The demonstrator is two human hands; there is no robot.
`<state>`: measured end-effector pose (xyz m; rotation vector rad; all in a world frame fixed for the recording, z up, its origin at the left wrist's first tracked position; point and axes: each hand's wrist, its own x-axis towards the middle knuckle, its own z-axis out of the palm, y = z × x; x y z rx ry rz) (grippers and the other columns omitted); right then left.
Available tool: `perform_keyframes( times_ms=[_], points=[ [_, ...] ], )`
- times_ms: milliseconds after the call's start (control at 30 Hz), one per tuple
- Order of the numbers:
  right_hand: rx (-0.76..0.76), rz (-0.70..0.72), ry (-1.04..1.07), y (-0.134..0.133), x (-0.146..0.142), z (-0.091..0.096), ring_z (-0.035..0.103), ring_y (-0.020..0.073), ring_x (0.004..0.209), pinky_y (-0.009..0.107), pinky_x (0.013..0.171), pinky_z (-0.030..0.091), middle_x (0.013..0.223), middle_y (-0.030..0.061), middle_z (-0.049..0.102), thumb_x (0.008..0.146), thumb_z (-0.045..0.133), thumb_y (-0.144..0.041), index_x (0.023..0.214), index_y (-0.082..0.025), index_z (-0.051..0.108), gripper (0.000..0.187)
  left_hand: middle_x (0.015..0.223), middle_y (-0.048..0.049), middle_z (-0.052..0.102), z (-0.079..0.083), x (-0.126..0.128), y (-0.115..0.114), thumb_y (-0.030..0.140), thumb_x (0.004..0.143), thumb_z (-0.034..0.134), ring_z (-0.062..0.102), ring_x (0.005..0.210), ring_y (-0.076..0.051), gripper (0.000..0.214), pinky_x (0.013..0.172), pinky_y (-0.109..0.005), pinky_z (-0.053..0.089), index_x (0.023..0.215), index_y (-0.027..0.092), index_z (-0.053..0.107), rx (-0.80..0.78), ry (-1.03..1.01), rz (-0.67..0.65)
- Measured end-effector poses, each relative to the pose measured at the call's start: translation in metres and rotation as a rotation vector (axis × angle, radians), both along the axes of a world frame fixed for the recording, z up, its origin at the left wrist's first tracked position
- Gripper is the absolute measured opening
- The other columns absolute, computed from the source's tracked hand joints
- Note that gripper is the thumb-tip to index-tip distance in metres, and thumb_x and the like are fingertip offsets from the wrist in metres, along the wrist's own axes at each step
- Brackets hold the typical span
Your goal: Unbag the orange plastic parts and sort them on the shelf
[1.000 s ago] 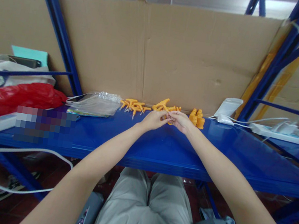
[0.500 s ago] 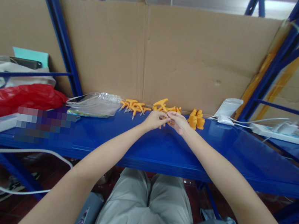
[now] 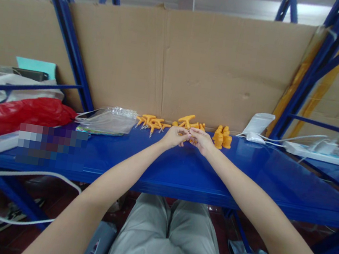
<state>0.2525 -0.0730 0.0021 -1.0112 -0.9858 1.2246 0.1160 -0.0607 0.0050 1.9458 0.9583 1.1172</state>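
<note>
My left hand [image 3: 173, 137] and my right hand [image 3: 202, 141] meet over the back of the blue table, fingers closed. Between them is a corkscrew [image 3: 186, 119], its yellow-orange T-shaped handle tilted up above the fingertips. The fingers of both hands pinch around its lower, screw end, which they largely hide. Left of my hands lies a group of similar corkscrews [image 3: 153, 123] with short metal spirals. Just right of my right hand stand several stubby yellow-orange pieces [image 3: 222, 137]. More yellow-orange parts lie behind my hands, partly covered.
A cardboard sheet [image 3: 198, 63] walls off the back between blue metal posts. On the left are clear plastic bags [image 3: 109, 121] and a red plastic bag [image 3: 24, 114]. A white device [image 3: 258, 126] and a power strip [image 3: 315, 153] with cables lie right. The blue tabletop [image 3: 182, 171] spreads before me.
The corkscrew's handle has shifted slightly right and turned a little between my fingers. Both hands stay together at nearly the same spot. The whole view has dipped slightly.
</note>
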Motion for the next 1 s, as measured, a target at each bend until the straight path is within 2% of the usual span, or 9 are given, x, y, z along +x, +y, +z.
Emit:
perform_keyframes(
  times_ms=[167, 300, 433, 500, 567, 633, 833, 1000],
  points=[
    [0.016, 0.014, -0.006, -0.002, 0.004, 0.003, 0.061, 0.0087, 0.061, 0.020, 0.053, 0.045, 0.086, 0.0013, 0.073, 0.080, 0.067, -0.008, 0.083, -0.022, 0.067, 0.015, 0.046, 0.0043, 0.057, 0.005, -0.011, 0.009, 0.017, 0.083, 0.067, 0.054, 0.038, -0.008, 0.008, 0.046, -0.018, 0.045, 0.077, 0.013, 0.065, 0.036, -0.015, 0.077],
    [0.006, -0.085, -0.054, 0.002, 0.013, 0.005, 0.058, 0.0079, 0.059, 0.020, 0.051, 0.046, 0.091, 0.0034, 0.073, 0.076, 0.069, -0.007, 0.083, -0.020, 0.066, 0.015, 0.050, 0.0040, 0.058, 0.015, -0.035, 0.030, 0.015, 0.082, 0.065, 0.054, 0.039, -0.008, 0.013, 0.045, -0.018, 0.043, 0.070, 0.015, 0.061, 0.087, -0.018, 0.245],
    [0.000, -0.142, -0.143, 0.007, 0.020, 0.004, 0.058, 0.0074, 0.060, 0.020, 0.053, 0.046, 0.091, 0.0038, 0.072, 0.074, 0.068, -0.007, 0.077, -0.019, 0.066, 0.012, 0.046, 0.0035, 0.055, 0.018, -0.067, 0.060, 0.019, 0.084, 0.063, 0.058, 0.044, -0.012, 0.010, 0.050, -0.021, 0.046, 0.074, 0.017, 0.065, 0.135, 0.202, 0.472],
    [0.018, -0.151, -0.203, 0.010, 0.021, 0.001, 0.058, 0.0083, 0.062, 0.022, 0.056, 0.047, 0.089, 0.0044, 0.071, 0.073, 0.068, -0.008, 0.074, -0.018, 0.067, 0.010, 0.059, -0.0022, 0.065, 0.018, -0.081, 0.075, 0.017, 0.081, 0.064, 0.068, 0.064, -0.018, 0.009, 0.063, -0.025, 0.052, 0.073, 0.017, 0.067, 0.215, 0.439, 0.583],
    [0.041, -0.155, -0.262, 0.012, 0.020, -0.001, 0.059, 0.0092, 0.064, 0.023, 0.059, 0.048, 0.088, 0.0050, 0.071, 0.074, 0.068, -0.010, 0.075, -0.017, 0.068, 0.007, 0.075, -0.0081, 0.073, 0.018, -0.093, 0.085, 0.012, 0.075, 0.068, 0.071, 0.086, -0.024, 0.006, 0.076, -0.029, 0.053, 0.073, 0.017, 0.070, 0.219, 0.526, 0.614],
    [0.055, -0.153, -0.306, 0.012, 0.019, -0.002, 0.060, 0.0098, 0.065, 0.025, 0.062, 0.049, 0.089, 0.0057, 0.071, 0.075, 0.068, -0.011, 0.078, -0.016, 0.070, 0.007, 0.091, -0.0111, 0.076, 0.019, -0.101, 0.092, 0.015, 0.078, 0.067, 0.070, 0.098, -0.027, 0.007, 0.084, -0.031, 0.053, 0.079, 0.017, 0.073, 0.187, 0.711, 0.624],
    [0.068, -0.139, -0.426, 0.007, 0.015, -0.001, 0.059, 0.0110, 0.067, 0.026, 0.063, 0.051, 0.081, 0.0059, 0.069, 0.080, 0.066, -0.010, 0.083, -0.015, 0.072, 0.010, 0.107, -0.0152, 0.074, 0.015, -0.104, 0.091, 0.018, 0.085, 0.058, 0.068, 0.107, -0.029, 0.020, 0.092, -0.039, 0.053, 0.095, 0.016, 0.075, 0.138, 0.911, 0.659],
    [0.087, -0.104, -0.501, 0.006, 0.014, -0.003, 0.063, 0.0132, 0.072, 0.026, 0.062, 0.052, 0.084, 0.0069, 0.070, 0.080, 0.068, -0.012, 0.084, -0.016, 0.073, 0.008, 0.117, -0.0179, 0.071, 0.010, -0.102, 0.088, 0.016, 0.085, 0.054, 0.066, 0.112, -0.030, 0.028, 0.094, -0.037, 0.053, 0.106, 0.015, 0.072, 0.133, 1.018, 0.716]
  ],
)
